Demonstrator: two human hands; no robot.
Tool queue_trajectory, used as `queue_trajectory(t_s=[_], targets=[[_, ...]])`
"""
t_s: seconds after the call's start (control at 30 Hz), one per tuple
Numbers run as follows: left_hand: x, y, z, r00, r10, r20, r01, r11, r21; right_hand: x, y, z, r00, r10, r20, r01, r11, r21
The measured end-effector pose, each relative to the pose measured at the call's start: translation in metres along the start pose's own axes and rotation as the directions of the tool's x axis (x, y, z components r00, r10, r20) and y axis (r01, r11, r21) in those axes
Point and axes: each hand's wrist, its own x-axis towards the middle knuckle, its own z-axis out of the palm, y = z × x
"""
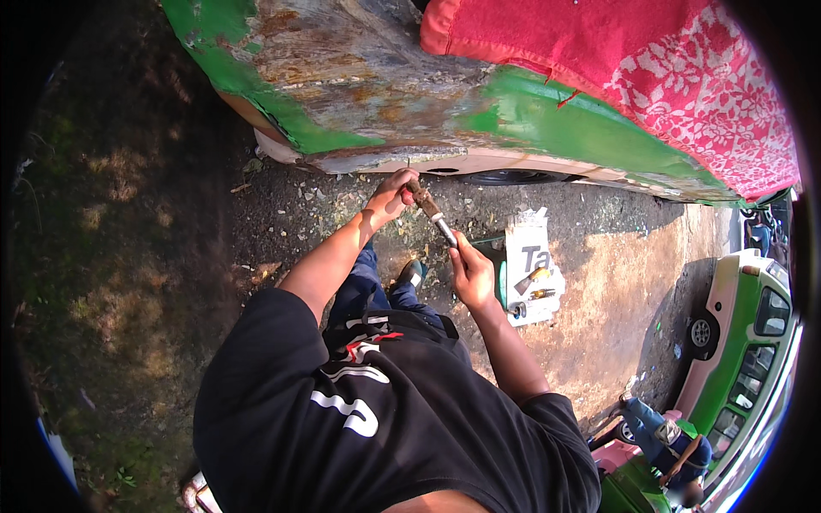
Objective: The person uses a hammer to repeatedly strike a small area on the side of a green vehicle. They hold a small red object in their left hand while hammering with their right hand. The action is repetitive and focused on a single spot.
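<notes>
In front of me stands a vehicle body with worn green paint [564,120] and a large bare, rusty patch [368,81]. My right hand [473,272] is closed round the handle of a hammer [440,224]. The hammer's brownish head lies close by the fingers of my left hand [393,197]. That hand is closed near the body's lower edge [385,157], in a pinch. A thin tip seems to stick up from its fingers towards the edge, but the thing itself is mostly hidden.
A red and white patterned cloth [633,68] drapes over the body. To my right, a pale printed sheet [526,248] bears several small tools. Paint flakes litter the ground [291,209]. Farther right are a green and pink van [727,342] and a bending person [671,445].
</notes>
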Motion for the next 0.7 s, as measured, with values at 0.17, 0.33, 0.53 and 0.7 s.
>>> queue_trajectory(t_s=[0.17, 0.33, 0.53, 0.7], targets=[[0.012, 0.016, -0.002, 0.991, -0.116, 0.074, 0.115, 0.993, 0.014, -0.001, 0.002, 0.005, 0.997, -0.013, 0.082, 0.030, 0.979, -0.201], [0.019, 0.007, 0.002, 0.978, -0.200, -0.052, 0.195, 0.977, -0.087, -0.005, -0.010, -0.002, 0.991, -0.126, 0.056, 0.130, 0.988, -0.088], [0.031, -0.006, -0.002, 0.911, -0.411, -0.034, 0.399, 0.901, -0.171, 0.008, -0.012, 0.001, 0.997, -0.053, 0.063, 0.060, 0.992, -0.108], [0.023, -0.026, -0.002, 0.652, -0.735, 0.186, 0.586, 0.332, -0.740, 0.025, -0.006, 0.005, 0.960, 0.170, 0.224, -0.073, 0.920, -0.384]])
